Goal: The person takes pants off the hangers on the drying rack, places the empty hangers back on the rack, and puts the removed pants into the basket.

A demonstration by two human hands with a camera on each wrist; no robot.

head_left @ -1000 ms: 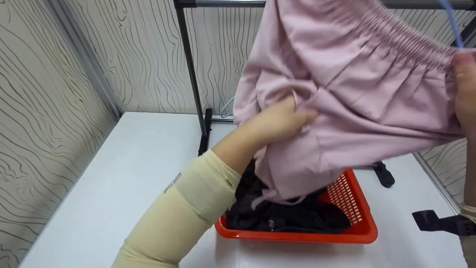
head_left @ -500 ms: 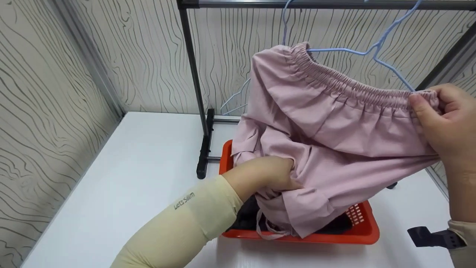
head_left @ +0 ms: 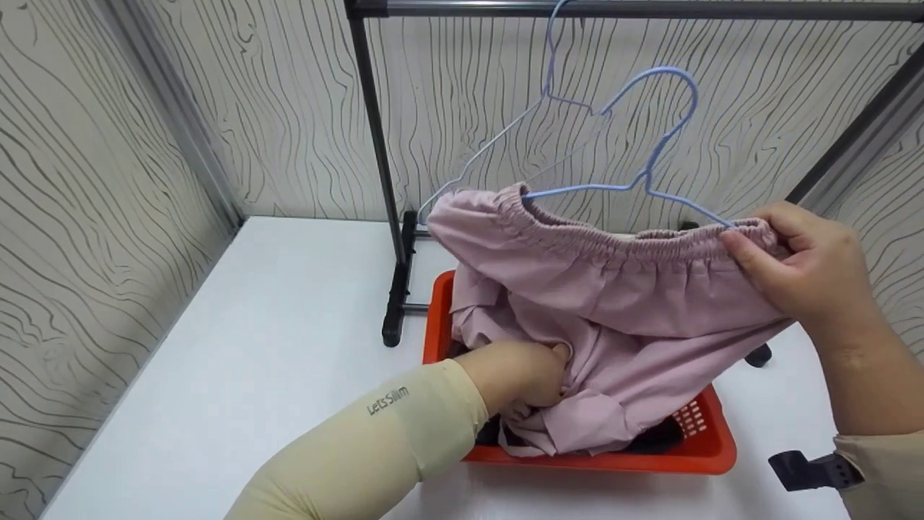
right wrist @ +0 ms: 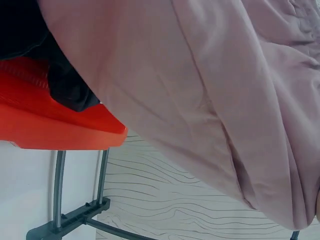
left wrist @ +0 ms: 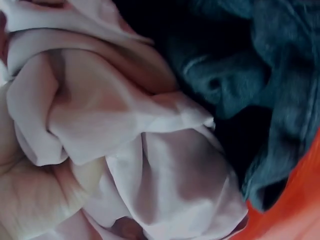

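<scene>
A pink garment with a gathered elastic waist is spread on a blue hanger, its lower part bunched over the red basket. At the waistband's right end, my right hand pinches the cloth and the hanger's arm between thumb and fingers. My left hand grips the bunched cloth lower down, its fingertips hidden in the folds. The left wrist view shows this hand against the pink folds, beside dark denim. In the right wrist view the pink cloth fills most of the picture.
A dark metal rack stands behind the basket on the white table. Another hanger hangs from its top bar. Dark clothes lie in the basket. A black strap sticks out from the right wrist.
Both hands have come down with the pink garment, and its lower part now rests in the basket. The blue hanger's hook has dropped below the rack's top bar, and the right hand has moved leftward.
</scene>
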